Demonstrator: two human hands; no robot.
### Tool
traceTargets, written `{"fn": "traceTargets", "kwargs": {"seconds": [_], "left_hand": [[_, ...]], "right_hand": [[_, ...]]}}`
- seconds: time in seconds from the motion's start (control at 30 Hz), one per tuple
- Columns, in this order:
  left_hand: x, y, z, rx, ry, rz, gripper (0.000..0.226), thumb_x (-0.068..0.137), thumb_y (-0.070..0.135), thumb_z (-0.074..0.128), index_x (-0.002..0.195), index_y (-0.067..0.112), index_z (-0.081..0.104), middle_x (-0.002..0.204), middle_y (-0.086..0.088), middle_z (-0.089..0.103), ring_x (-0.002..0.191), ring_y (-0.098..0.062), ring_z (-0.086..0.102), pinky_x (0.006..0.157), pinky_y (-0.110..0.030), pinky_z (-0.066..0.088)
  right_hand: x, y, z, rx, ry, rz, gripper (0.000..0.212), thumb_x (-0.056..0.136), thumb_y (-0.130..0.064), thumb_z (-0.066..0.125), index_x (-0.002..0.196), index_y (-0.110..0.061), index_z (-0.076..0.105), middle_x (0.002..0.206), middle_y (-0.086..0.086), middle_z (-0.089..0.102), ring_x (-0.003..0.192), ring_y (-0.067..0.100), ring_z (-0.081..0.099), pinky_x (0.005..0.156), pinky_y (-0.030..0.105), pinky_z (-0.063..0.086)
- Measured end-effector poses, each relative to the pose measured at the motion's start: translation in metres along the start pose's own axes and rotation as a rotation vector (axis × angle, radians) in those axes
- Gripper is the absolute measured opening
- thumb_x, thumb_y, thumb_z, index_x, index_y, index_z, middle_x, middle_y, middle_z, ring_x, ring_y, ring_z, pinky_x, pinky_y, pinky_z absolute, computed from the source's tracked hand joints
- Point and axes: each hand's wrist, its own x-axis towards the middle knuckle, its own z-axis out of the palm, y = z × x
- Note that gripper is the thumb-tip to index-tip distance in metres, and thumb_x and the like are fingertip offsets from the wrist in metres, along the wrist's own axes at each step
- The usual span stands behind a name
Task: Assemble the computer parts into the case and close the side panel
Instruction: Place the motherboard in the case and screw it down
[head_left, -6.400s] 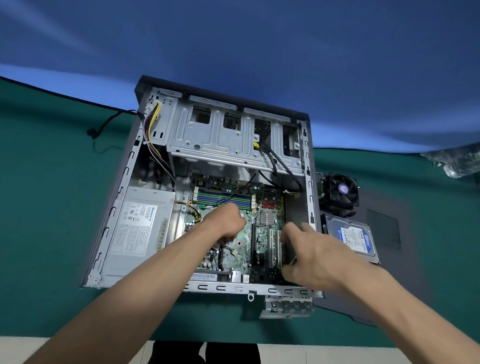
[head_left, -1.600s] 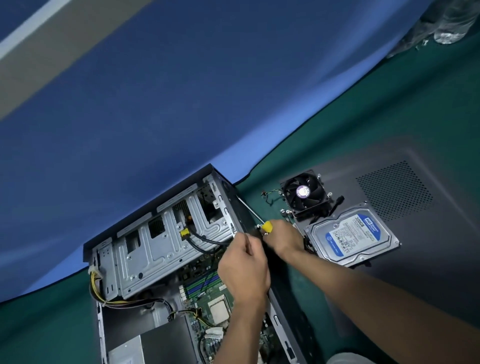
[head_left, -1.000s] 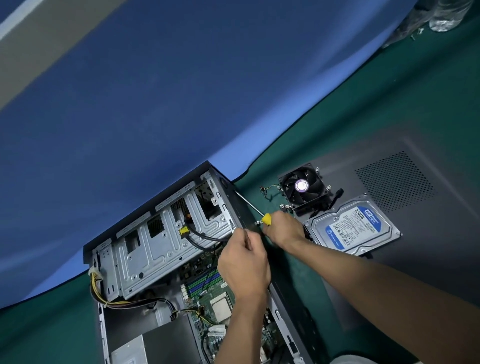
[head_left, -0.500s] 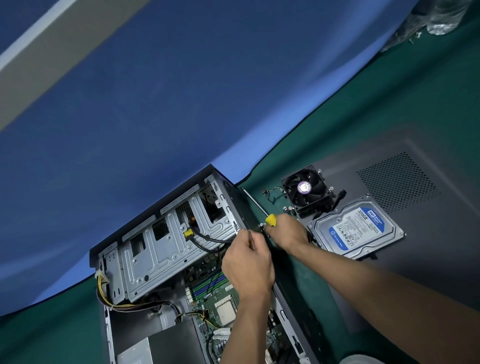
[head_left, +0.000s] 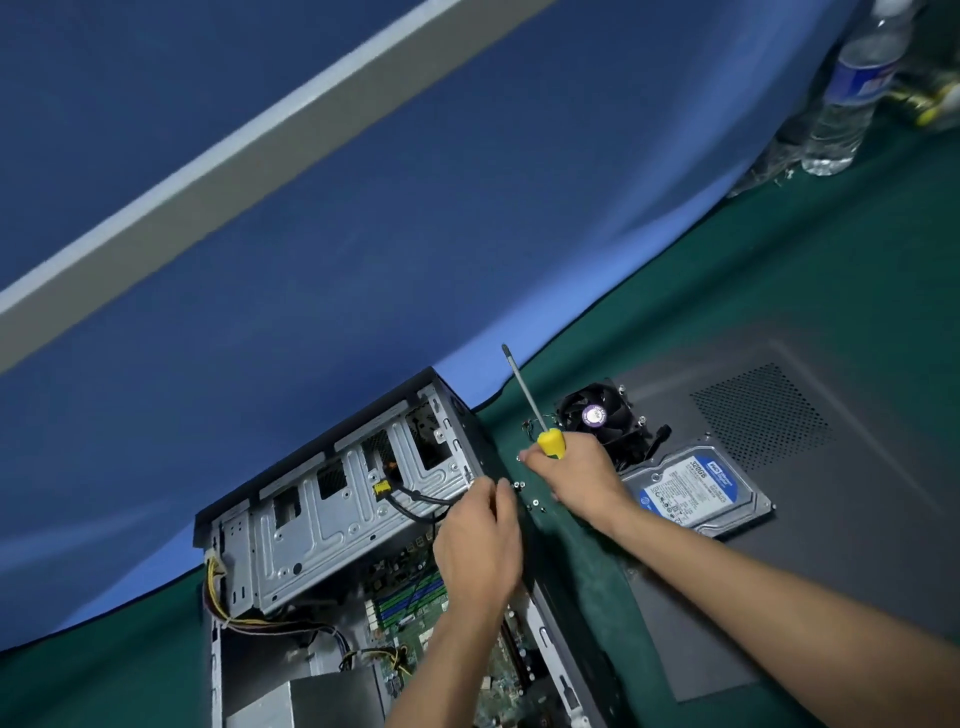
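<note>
Head view, the only one. PC case lies open at approx 7 o'clock of frame, drive cage facing up, motherboard seated inside w/ cables trailing past it.

Right hand is wrapped round the yellow handle of a screwdriver; shaft points up toward 11 o'clock, tip in the air, touching nothing. Left hand sits at the case's 3 o'clock rim, fingertips pinched together. It may have a screw, but too small to tell, so what it holds: can't say. A few loose screws lie on the green cloth just between the two hands.

Parts still outside: cooler fan at 1 o'clock of the right hand, hard drive just beside it at 3 o'clock, both resting on the side panel, which lies flat on the cloth, apart from the case.

Handling, my read:
- Screws: tiny, light, prone to roll. Pinch by the head.
- Fan/heatsink: rigid but fins and blades bend. Take by the outer frame, not the blades; mind its wire.
- HDD: dense, stiff, shock-sensitive. Grip the long side edges, keep off the underside board.
- Panel: wide thin sheet, likely flexes, edges could be sharp. Needs both hands on opposite edges, after clearing the fan and drive off it.

Water bottle stands far off at 1 o'clock.
</note>
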Motion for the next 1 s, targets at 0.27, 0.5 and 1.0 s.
{"fn": "traceTargets", "kwargs": {"seconds": [0.27,0.5,1.0], "left_hand": [[0.023,0.013,-0.071,-0.82,-0.367,-0.511,0.034,0.098,0.026,0.039,0.078,0.007,0.06,0.054,-0.003,0.059,0.038,-0.013,0.046,0.041,-0.019,0.032],[0.015,0.006,-0.085,-0.951,-0.302,-0.509,0.027,0.096,0.019,0.051,0.078,0.005,0.065,0.056,-0.004,0.061,0.044,-0.014,0.053,0.04,-0.021,0.042],[0.016,-0.016,-0.11,-1.407,0.035,-0.629,0.021,0.1,0.015,0.043,0.093,0.0,0.055,0.094,-0.015,0.064,0.074,-0.02,0.064,0.061,-0.029,0.055]], "right_hand": [[-0.026,-0.039,0.015,0.034,-0.065,-0.17,0.019,0.082,-0.025,0.069,0.064,-0.02,0.065,0.049,-0.004,0.056,0.046,0.013,0.048,0.054,0.031,0.041],[-0.041,-0.056,0.025,-0.114,-0.117,-0.332,0.016,0.082,-0.031,0.07,0.068,-0.027,0.064,0.06,-0.012,0.063,0.055,-0.004,0.054,0.051,0.014,0.039],[-0.058,-0.059,0.015,-0.295,-0.297,-0.412,0.022,0.092,-0.042,0.057,0.11,-0.032,0.056,0.09,-0.008,0.063,0.079,0.009,0.058,0.069,0.027,0.044]]}}
